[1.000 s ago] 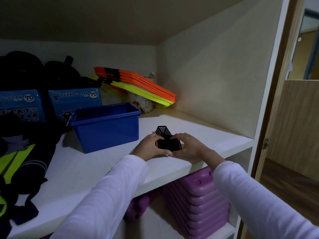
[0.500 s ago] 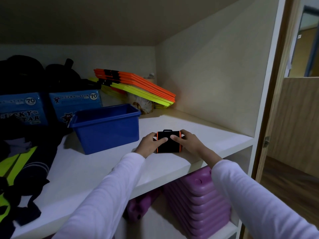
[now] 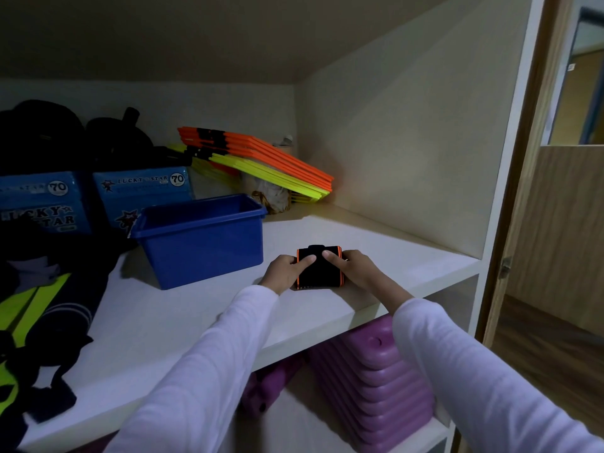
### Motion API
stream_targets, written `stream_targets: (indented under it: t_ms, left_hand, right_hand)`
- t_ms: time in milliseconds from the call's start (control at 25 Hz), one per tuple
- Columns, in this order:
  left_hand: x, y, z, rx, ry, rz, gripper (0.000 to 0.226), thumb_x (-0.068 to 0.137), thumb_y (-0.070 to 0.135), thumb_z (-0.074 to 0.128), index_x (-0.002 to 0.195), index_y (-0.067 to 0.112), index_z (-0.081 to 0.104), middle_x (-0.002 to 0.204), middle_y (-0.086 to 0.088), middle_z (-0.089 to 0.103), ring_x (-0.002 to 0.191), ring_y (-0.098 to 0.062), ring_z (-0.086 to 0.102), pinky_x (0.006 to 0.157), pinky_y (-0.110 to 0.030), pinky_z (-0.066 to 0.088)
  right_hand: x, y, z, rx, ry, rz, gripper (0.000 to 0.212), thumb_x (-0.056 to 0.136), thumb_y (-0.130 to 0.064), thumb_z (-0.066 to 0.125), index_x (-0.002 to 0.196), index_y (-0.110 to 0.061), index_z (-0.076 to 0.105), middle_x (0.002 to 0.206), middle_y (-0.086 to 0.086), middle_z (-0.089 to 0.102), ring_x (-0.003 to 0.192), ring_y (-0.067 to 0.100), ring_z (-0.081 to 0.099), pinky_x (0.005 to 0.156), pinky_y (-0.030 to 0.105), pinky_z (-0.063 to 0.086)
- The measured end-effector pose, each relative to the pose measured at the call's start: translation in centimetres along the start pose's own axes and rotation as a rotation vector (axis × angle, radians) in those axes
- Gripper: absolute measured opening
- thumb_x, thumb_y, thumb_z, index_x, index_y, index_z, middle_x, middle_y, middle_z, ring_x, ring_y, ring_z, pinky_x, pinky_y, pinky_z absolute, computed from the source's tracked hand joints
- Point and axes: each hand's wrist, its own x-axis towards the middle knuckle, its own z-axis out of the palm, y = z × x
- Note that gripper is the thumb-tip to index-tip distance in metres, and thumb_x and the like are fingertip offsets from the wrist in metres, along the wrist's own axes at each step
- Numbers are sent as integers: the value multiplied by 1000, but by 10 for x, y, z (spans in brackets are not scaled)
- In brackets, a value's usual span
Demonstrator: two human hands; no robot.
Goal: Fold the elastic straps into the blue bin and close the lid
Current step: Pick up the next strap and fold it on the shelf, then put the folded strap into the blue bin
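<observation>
- Both hands are on a folded black elastic strap (image 3: 318, 269) with orange edging, which sits flat on the white shelf (image 3: 183, 308) near its front edge.
- Left hand (image 3: 283, 270) holds the strap's left side, forefinger laid across the top and the other fingers curled at the edge.
- Right hand (image 3: 354, 268) does the same on the right side, forefinger pressing down on top. So each hand is narrow and holding the strap, not wide open.
- Both arms are in white sleeves (image 3: 209, 364) coming in from the bottom of the view.
- The blue bin (image 3: 202, 240) stands just left of the strap, a bit further back on the same shelf, not touching it. It's open on top, and I can't see inside it from this angle.
- Behind the bin there are two blue boxes (image 3: 143, 194) printed "Lucky Star 70", with dark bags piled on top.
- In the back corner, a slanted stack of orange and yellow flat pieces (image 3: 268, 161) leans over a crumpled whitish bundle (image 3: 271, 197).
- Far left of the shelf: dark clothing with neon yellow stripes (image 3: 36, 308).
- On the shelf below, a stack of purple ribbed plastic things (image 3: 372, 387).
</observation>
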Motion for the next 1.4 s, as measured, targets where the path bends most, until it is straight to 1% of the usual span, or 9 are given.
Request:
stream_targets:
  t_ms: [160, 280, 400, 600, 760, 880, 1000, 1240, 1400]
  left_hand:
    - [2, -2, -1, -2, -21, -34, 52, 88, 48, 54, 103, -1, 62, 96, -15, 64, 86, -28, 60, 75, -32, 45]
    - [3, -1, 2, -16, -54, -63, 57, 88, 51, 52, 115, 2, 58, 112, -17, 66, 101, -31, 62, 80, -32, 43]
    - [4, 1, 4, -104, -53, -88, 54, 90, 43, 54, 123, 0, 54, 109, -14, 63, 95, -26, 57, 67, -27, 43]
    - [2, 4, 6, -339, 10, -173, 51, 85, 36, 63, 121, 1, 54, 113, -16, 63, 98, -26, 58, 64, -26, 46]
    - [-8, 10, 1, -502, 91, -165, 34, 85, 30, 66, 107, 10, 51, 102, -10, 62, 94, -26, 60, 70, -30, 52]
    - [-17, 20, -12, -607, 197, -34, 16, 84, 19, 66, 88, 14, 52, 84, -5, 60, 76, -19, 60, 64, -28, 51]
    - [-19, 33, -37, -594, 294, 125, 17, 83, 14, 68, 78, 18, 52, 80, -2, 59, 75, -18, 60, 62, -25, 48]
    - [-16, 51, -113, -534, 463, 305, 19, 84, 10, 67, 76, 18, 51, 77, -2, 57, 70, -14, 57, 66, -24, 46]
    - [-8, 46, -154, -570, 497, 310, 12, 87, 9, 64, 87, 12, 53, 81, -4, 59, 72, -16, 59, 69, -26, 49]
  right_hand:
    - [-2, -2, 4, -53, -5, 0, 48, 95, -52, 38, 89, -7, 52, 89, 8, 56, 84, 23, 51, 62, 25, 36]
    - [0, 2, 5, 11, -26, 14, 50, 94, -52, 39, 96, -5, 56, 92, 8, 57, 85, 22, 52, 66, 25, 37]
    - [4, 4, 3, 147, -49, 35, 46, 92, -50, 46, 93, -5, 58, 91, 9, 59, 83, 22, 54, 65, 25, 39]
    - [11, 6, 3, 278, -72, 23, 43, 90, -47, 52, 88, -4, 60, 85, 8, 61, 76, 22, 57, 68, 26, 43]
    - [11, -3, 13, 544, -32, -22, 37, 89, -38, 59, 96, -2, 63, 98, 15, 66, 90, 29, 64, 75, 32, 52]
    - [7, -24, 16, 749, -43, -82, 33, 90, -30, 60, 102, 1, 61, 99, 16, 63, 91, 29, 63, 72, 34, 53]
    - [15, -51, 12, 849, -98, -181, 37, 90, -28, 60, 114, 1, 60, 102, 13, 63, 94, 27, 62, 75, 34, 54]
    - [50, -126, 18, 940, -340, -331, 8, 91, -18, 57, 97, -16, 62, 92, 3, 65, 87, 18, 63, 78, 28, 51]
    - [77, -165, 33, 902, -506, -343, 28, 88, -22, 61, 112, -9, 60, 104, 11, 64, 100, 25, 62, 94, 40, 50]
